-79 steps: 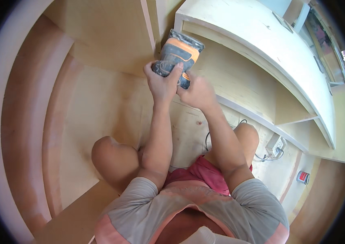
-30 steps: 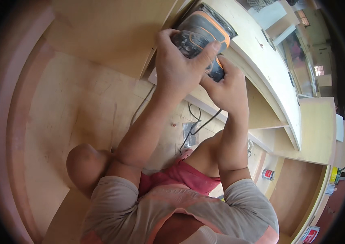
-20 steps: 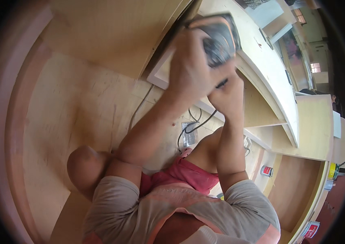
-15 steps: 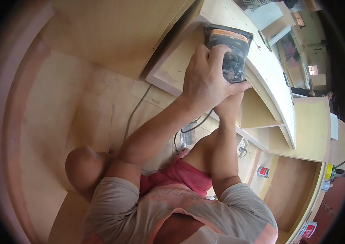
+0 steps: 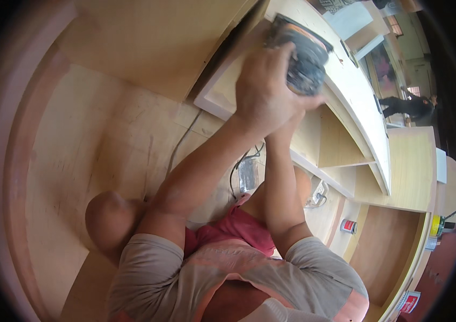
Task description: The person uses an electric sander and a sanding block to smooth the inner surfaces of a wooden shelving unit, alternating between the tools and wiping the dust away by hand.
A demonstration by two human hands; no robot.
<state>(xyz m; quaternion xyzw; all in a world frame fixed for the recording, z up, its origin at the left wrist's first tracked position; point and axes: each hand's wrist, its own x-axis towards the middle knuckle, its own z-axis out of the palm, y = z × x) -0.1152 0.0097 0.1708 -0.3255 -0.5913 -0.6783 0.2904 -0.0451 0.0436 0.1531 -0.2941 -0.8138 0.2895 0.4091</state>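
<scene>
A dark, dusty electric sander (image 5: 307, 67) with an orange band is held up at arm's length against the pale front edge of a wooden cabinet (image 5: 341, 78). My left hand (image 5: 260, 88) is closed around its body, blurred by motion. Just below, my right hand (image 5: 284, 127) grips the rear end of the sander; its fingers are mostly hidden behind the left hand. The sander's flat pad faces the cabinet's edge, but I cannot tell whether they touch. A black cord (image 5: 236, 167) hangs below my hands.
A grey cable (image 5: 177, 142) crosses the floor beside my leg. A grey rectangular piece (image 5: 248, 176) lies below my forearms. To the right are a white socket box (image 5: 318, 194) and a small red-labelled can (image 5: 348, 226). Another person (image 5: 410, 106) appears in the background.
Both hands have shifted slightly up and left with the sander, which has tilted. My right forearm has moved left. More of the person in the background now shows.
</scene>
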